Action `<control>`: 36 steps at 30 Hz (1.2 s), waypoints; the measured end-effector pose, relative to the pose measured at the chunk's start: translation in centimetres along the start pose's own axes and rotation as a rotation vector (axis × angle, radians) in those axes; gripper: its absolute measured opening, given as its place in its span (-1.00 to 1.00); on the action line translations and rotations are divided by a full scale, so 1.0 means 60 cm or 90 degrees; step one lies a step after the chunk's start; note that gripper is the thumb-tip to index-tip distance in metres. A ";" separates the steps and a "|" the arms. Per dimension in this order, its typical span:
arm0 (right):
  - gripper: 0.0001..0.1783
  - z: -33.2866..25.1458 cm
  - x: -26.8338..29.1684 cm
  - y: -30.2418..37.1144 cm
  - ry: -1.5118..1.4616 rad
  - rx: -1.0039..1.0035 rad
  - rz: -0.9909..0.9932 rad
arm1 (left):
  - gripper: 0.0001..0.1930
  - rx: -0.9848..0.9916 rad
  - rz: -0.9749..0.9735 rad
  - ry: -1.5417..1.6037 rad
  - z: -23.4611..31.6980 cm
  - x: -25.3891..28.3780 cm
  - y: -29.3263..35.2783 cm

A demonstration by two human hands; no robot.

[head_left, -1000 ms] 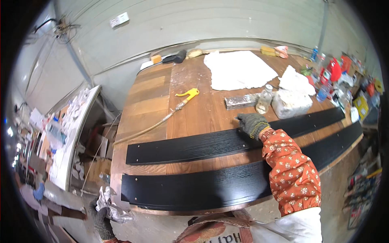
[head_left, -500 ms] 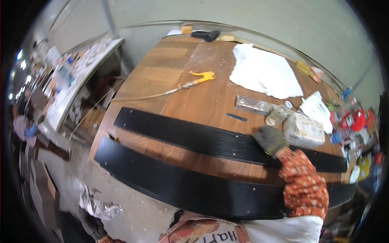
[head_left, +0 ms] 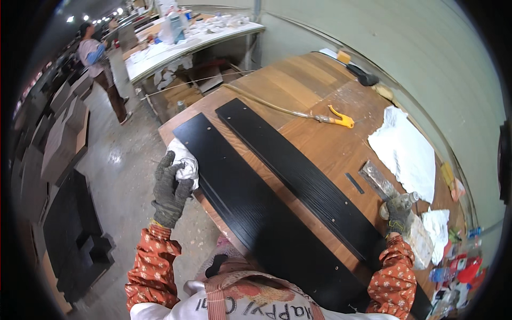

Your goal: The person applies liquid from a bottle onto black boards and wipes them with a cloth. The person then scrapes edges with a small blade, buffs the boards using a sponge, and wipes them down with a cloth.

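Observation:
My left hand [head_left: 172, 194], in a grey work glove, is closed on a crumpled white rag [head_left: 186, 164]. The rag touches the outer edge of the nearer long black board [head_left: 240, 197], close to its far left end. Beside that board lies a second black board [head_left: 290, 168], parallel to it, with small holes along its face. On the right side of the table, my gloved right hand [head_left: 399, 214] is wrapped round a small clear bottle [head_left: 412, 197], whose top shows past the fingers. A pale block [head_left: 421, 242] sits right beside this hand.
A yellow air blow gun [head_left: 342, 118] on a hose lies across the wooden table [head_left: 314, 141]. White sheets [head_left: 405, 149], a metal-looking bar [head_left: 376, 178] and a dark strip [head_left: 354, 183] are farther right. Bottles [head_left: 453, 272] crowd the right edge. A person [head_left: 101, 64] stands at far left.
The view has swung left. My left hand has brought the rag up from beside the table to the nearer board's edge. My right hand has moved off the farther board onto the clear bottle.

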State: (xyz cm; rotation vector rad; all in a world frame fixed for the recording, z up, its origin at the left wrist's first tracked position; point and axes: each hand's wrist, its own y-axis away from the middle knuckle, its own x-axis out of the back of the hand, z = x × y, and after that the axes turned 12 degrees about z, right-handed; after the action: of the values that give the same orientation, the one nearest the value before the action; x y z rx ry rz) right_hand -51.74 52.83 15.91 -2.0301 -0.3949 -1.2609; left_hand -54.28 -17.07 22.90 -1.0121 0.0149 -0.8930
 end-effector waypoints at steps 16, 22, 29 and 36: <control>-0.14 -0.453 0.289 0.194 -0.471 0.565 -0.073 | -0.63 0.597 0.236 0.742 -0.185 0.083 0.054; -0.13 -0.643 0.287 0.279 -0.379 0.712 -0.109 | -0.61 0.589 0.168 1.054 -0.157 0.092 0.035; -0.20 -0.823 0.214 0.321 -0.278 0.861 -0.123 | -0.51 0.880 0.229 1.039 -0.275 0.180 0.112; -0.24 -0.925 0.216 0.358 -0.178 0.905 -0.111 | -0.55 0.967 0.388 0.925 -0.268 0.214 0.133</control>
State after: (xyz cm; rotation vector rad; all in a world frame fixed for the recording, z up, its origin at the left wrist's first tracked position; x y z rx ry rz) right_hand -69.46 -2.59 33.94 -0.9001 -1.1916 -0.4248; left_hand -47.16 -35.38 12.84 1.1222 0.7109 -0.6067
